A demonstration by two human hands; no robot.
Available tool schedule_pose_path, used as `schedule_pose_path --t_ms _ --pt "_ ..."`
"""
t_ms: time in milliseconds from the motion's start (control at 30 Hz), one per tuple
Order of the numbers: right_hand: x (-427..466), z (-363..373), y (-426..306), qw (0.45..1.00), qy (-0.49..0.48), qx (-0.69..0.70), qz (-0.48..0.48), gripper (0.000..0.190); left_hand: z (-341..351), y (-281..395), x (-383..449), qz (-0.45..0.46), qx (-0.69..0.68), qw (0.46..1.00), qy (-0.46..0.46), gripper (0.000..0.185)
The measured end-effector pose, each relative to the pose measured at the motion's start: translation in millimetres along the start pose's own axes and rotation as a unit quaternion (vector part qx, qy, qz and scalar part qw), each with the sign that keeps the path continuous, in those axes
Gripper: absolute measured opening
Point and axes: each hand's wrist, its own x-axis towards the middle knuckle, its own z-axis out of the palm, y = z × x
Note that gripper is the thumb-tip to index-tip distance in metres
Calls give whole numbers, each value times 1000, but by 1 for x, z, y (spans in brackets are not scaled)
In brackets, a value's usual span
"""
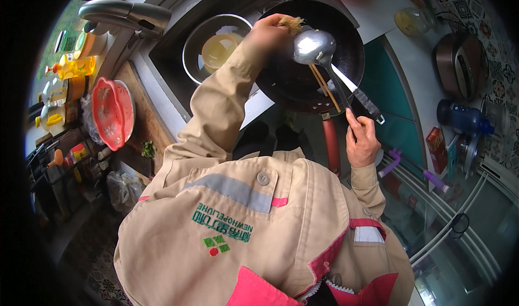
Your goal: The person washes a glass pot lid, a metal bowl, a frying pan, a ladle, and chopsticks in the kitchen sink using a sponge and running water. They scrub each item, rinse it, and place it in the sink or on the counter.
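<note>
My left hand (pixel 269 32), partly blurred, grips a tan fibrous scrubber (pixel 292 23) above a dark wok (pixel 348 34). Beside it, over the wok, is the metal bowl of a ladle (pixel 314 45). The ladle's dark handle runs down to my right hand (pixel 361 139), whose fingers are closed on its end. Wooden chopsticks (pixel 325 87) and a second utensil with a black handle (pixel 367 103) lie across the wok. Its red handle (pixel 331 144) points towards me. Left of the wok, a round pan (pixel 189 66) in the sink holds a small bowl (pixel 219 51) with yellowish liquid.
A metal faucet (pixel 125 14) juts over the sink's left side. On the left counter are a red basin (pixel 111 113), green leaves (pixel 149 148) and bottles (pixel 77 67). A brown appliance (pixel 460 64) and blue bottle (pixel 462 113) stand right; a metal rack (pixel 442 204) is lower right.
</note>
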Motion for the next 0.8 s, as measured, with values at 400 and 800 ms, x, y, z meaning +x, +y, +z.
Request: schedule_pose_path --t_ms 400,800 --pt "16 -32 8 983 -17 -160 -91 50 57 20 6 204 525 826 -34 31" --pt "15 -12 15 996 -4 -76 41 51 32 -44 -43 279 591 738 -168 22"
